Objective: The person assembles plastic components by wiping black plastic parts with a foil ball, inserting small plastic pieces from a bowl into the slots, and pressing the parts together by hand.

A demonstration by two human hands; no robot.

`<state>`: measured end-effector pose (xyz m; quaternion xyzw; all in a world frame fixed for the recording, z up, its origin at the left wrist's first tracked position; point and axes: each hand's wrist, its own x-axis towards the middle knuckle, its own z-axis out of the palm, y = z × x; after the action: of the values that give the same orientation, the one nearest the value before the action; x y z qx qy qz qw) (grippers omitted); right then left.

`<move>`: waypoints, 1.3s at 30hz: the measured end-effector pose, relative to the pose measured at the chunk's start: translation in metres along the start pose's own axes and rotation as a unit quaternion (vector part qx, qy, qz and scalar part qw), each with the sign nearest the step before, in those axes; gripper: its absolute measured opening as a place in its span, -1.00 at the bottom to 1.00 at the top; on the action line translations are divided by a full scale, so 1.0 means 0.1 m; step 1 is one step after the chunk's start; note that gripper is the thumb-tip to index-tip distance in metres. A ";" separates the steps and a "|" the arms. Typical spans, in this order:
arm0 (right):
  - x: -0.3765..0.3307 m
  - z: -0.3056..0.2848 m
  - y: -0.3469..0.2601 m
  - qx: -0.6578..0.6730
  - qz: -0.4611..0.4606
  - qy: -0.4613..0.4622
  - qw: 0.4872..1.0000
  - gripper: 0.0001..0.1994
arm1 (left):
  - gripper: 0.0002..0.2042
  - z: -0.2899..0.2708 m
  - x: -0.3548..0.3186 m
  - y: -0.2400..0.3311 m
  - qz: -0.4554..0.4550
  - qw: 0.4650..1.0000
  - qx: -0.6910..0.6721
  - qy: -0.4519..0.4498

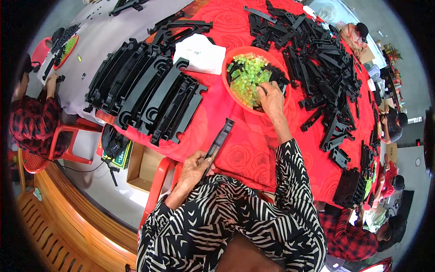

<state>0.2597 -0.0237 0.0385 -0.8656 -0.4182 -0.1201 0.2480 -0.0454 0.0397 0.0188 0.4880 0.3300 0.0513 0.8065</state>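
Head view: left hand (194,167) grips black bar (219,141); right hand (271,97) in red bowl (229,86).

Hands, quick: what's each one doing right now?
Left hand: closed on a long black plastic part.
Right hand: in the red bowl of green pieces; grip cannot be told.

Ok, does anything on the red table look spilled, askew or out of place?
Nothing looks spilled. The green pieces stay inside the red bowl, where the right hand reaches. The left hand holds one black bar. The black parts at right lie in a loose heap.
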 end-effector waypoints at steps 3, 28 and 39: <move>-0.01 -0.03 -0.03 0.113 -0.025 0.071 0.991 -0.91 | -0.87 -0.01 0.01 -0.05 0.016 0.999 0.039 0.015; -1.08 -0.37 -0.88 0.441 0.046 -0.184 0.877 -0.84 | -0.68 0.20 0.01 0.06 0.131 0.990 -0.042 0.038; -1.40 -0.17 -1.06 0.444 0.044 -0.141 0.884 -0.88 | -0.78 0.32 0.01 0.04 0.145 0.981 0.026 0.129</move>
<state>0.0895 -0.0703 0.0297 -0.6901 -0.4196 0.2125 0.5501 -0.0254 0.0183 0.0311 0.5411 0.3580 0.2214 0.7281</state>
